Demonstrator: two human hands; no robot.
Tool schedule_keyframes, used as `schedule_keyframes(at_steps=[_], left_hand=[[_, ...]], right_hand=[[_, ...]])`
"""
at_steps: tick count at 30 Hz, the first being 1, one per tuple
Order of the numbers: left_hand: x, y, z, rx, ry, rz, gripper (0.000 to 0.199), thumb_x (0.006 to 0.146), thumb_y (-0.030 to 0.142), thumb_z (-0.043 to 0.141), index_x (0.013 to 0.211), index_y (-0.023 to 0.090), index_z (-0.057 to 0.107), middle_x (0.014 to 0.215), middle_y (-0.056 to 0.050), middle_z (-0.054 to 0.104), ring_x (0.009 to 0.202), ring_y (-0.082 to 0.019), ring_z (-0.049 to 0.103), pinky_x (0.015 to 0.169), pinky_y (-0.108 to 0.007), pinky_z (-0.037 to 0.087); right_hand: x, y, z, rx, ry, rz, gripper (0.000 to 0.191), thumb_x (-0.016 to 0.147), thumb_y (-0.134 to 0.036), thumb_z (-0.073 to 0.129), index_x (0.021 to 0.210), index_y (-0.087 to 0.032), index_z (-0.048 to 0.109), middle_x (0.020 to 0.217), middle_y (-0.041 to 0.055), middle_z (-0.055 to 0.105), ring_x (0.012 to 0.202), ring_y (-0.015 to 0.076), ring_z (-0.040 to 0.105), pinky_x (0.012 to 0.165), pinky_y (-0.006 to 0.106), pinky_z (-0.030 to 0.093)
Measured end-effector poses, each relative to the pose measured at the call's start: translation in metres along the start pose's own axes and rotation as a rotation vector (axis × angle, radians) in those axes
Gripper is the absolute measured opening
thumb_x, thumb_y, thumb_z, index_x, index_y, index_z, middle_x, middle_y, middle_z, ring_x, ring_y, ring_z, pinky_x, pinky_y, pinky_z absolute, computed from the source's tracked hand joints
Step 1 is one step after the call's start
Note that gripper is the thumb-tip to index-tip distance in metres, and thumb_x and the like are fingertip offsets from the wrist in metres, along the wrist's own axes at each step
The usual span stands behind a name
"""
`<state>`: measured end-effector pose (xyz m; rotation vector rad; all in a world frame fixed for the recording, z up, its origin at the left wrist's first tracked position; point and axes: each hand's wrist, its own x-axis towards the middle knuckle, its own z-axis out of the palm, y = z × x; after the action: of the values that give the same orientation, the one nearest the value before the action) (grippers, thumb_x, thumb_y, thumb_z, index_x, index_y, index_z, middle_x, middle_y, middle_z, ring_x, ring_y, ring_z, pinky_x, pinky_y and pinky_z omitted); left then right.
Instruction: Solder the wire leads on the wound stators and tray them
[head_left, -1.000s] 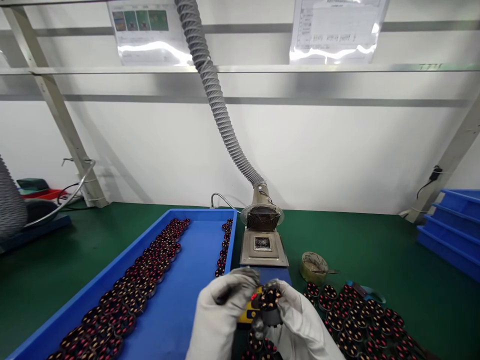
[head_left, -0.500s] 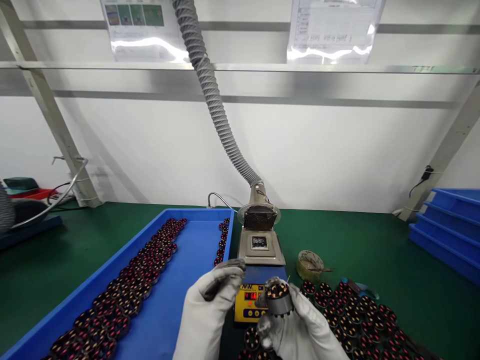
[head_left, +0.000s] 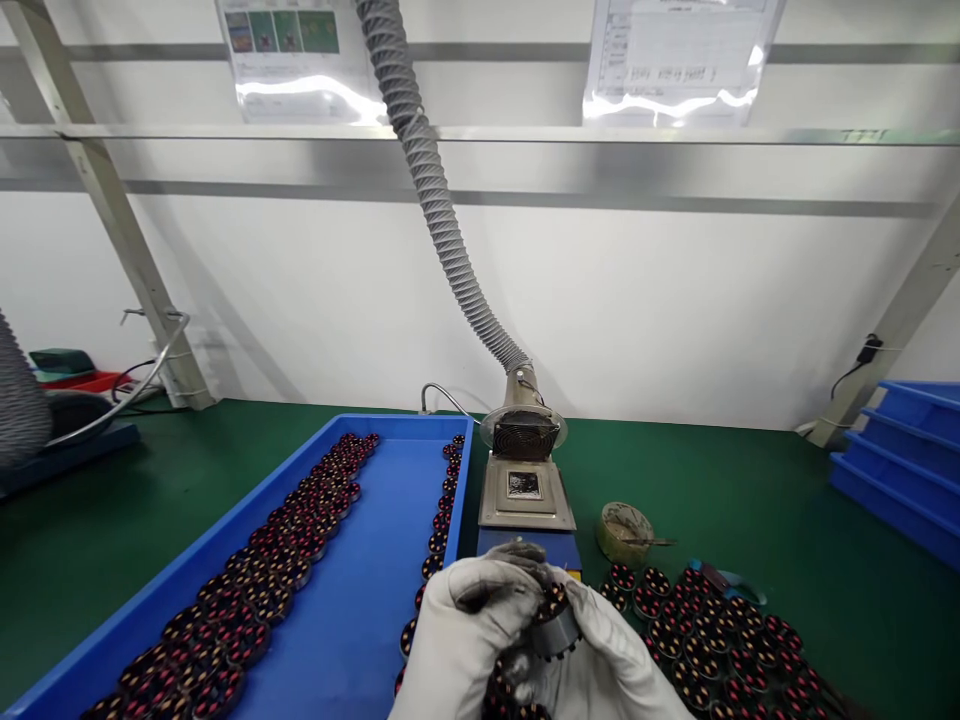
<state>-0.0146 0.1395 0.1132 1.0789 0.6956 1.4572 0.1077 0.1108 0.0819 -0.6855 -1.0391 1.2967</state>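
Observation:
My right hand (head_left: 600, 650), in a white glove with soiled fingertips, grips a short round dark grey part (head_left: 556, 632). The part is tilted, has copper-coloured spots on its top face and small black studs along its lower edge. My left hand (head_left: 480, 610), in a white glove with blackened fingertips, is curled against the part's upper left side. What its fingers pinch, if anything, is hidden. Both hands are in front of a solder pot (head_left: 525, 492) with a square opening, and they cover its display. More such round parts (head_left: 701, 640) lie on the bench to the right.
A long blue tray (head_left: 341, 600) on the left holds rows of these parts. A fume hood with a grey hose (head_left: 442, 210) hangs behind the pot. A small round tub (head_left: 624, 533) with a stick, blue-handled pliers (head_left: 727, 580) and stacked blue trays (head_left: 900, 465) are on the right.
My left hand has moved right, from apart to against the round part in my right hand. It now hides the pot's yellow display. The view has shifted slightly.

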Motion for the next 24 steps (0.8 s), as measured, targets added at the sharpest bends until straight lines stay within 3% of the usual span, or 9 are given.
schedule_keyframes(at_steps=[3, 6, 8, 12, 15, 19, 21, 24], left_hand=[[0.001, 0.007, -0.01, -0.034, 0.076, 0.067, 0.009, 0.06, 0.028, 0.079, 0.059, 0.024, 0.071, 0.068, -0.001, 0.07, 0.074, -0.019, 0.066, 0.073, -0.021, 0.051], [0.002, 0.014, -0.018, 0.186, -0.119, -0.101, 0.022, 0.054, 0.014, 0.076, 0.073, 0.023, 0.073, 0.085, -0.004, 0.071, 0.08, -0.022, 0.065, 0.072, -0.023, 0.052], [0.001, 0.015, -0.017, 0.283, -0.242, -0.192, 0.022, 0.055, 0.011, 0.069, 0.072, 0.022, 0.074, 0.089, -0.006, 0.07, 0.081, -0.024, 0.065, 0.07, -0.027, 0.052], [-0.004, 0.008, -0.005, 0.287, -0.112, -0.016, 0.012, 0.059, 0.014, 0.065, 0.061, 0.023, 0.072, 0.077, -0.005, 0.07, 0.084, -0.024, 0.063, 0.075, -0.026, 0.05], [-0.006, 0.007, -0.004, 0.269, -0.1, 0.109, 0.013, 0.063, 0.013, 0.066, 0.062, 0.025, 0.071, 0.07, -0.002, 0.069, 0.084, -0.021, 0.063, 0.076, -0.023, 0.049], [-0.005, 0.007, -0.017, 0.115, -0.023, 0.223, 0.006, 0.066, 0.022, 0.073, 0.066, 0.028, 0.071, 0.076, 0.001, 0.07, 0.087, -0.019, 0.063, 0.08, -0.022, 0.049], [-0.003, 0.004, -0.02, 0.127, -0.041, 0.092, 0.016, 0.065, 0.029, 0.077, 0.08, 0.028, 0.073, 0.09, -0.001, 0.071, 0.093, -0.02, 0.062, 0.082, -0.021, 0.048], [-0.004, -0.008, -0.01, 0.012, -0.191, -0.212, 0.047, 0.058, 0.041, 0.082, 0.099, 0.02, 0.069, 0.1, -0.01, 0.069, 0.094, -0.026, 0.062, 0.079, -0.027, 0.05]], right_hand=[[0.0, 0.001, -0.005, -0.039, 0.026, -0.01, 0.037, 0.081, -0.053, 0.055, 0.089, -0.02, 0.068, 0.072, 0.0069, 0.071, 0.068, 0.0228, 0.069, 0.056, 0.036, 0.055], [0.002, 0.002, -0.015, -0.051, 0.088, -0.011, 0.031, 0.078, -0.05, 0.061, 0.085, -0.021, 0.068, 0.079, 0.006, 0.072, 0.077, 0.022, 0.068, 0.066, 0.036, 0.055], [0.005, 0.004, -0.02, -0.046, 0.107, -0.005, 0.028, 0.078, -0.049, 0.061, 0.085, -0.023, 0.068, 0.081, 0.0045, 0.072, 0.08, 0.0205, 0.068, 0.07, 0.035, 0.055], [0.006, 0.007, -0.019, -0.019, 0.116, 0.004, 0.034, 0.067, -0.051, 0.07, 0.085, -0.023, 0.067, 0.077, 0.0038, 0.071, 0.072, 0.0215, 0.068, 0.063, 0.034, 0.056], [0.002, 0.007, -0.009, -0.016, 0.181, -0.046, 0.042, 0.056, -0.046, 0.079, 0.087, -0.021, 0.065, 0.077, 0.0056, 0.071, 0.066, 0.0213, 0.067, 0.058, 0.031, 0.056], [-0.004, 0.009, 0.007, -0.131, 0.438, -0.238, 0.038, 0.057, -0.035, 0.081, 0.088, -0.022, 0.063, 0.086, 0.0055, 0.072, 0.075, 0.018, 0.068, 0.067, 0.024, 0.055], [-0.006, 0.013, 0.01, -0.276, 0.519, -0.411, 0.035, 0.062, -0.03, 0.079, 0.091, -0.024, 0.061, 0.095, 0.0047, 0.07, 0.085, 0.0182, 0.067, 0.072, 0.024, 0.055], [-0.009, 0.021, 0.009, -0.625, 0.494, -0.747, 0.025, 0.072, -0.019, 0.069, 0.095, -0.026, 0.062, 0.105, 0.0045, 0.066, 0.098, 0.0209, 0.062, 0.08, 0.031, 0.054]])
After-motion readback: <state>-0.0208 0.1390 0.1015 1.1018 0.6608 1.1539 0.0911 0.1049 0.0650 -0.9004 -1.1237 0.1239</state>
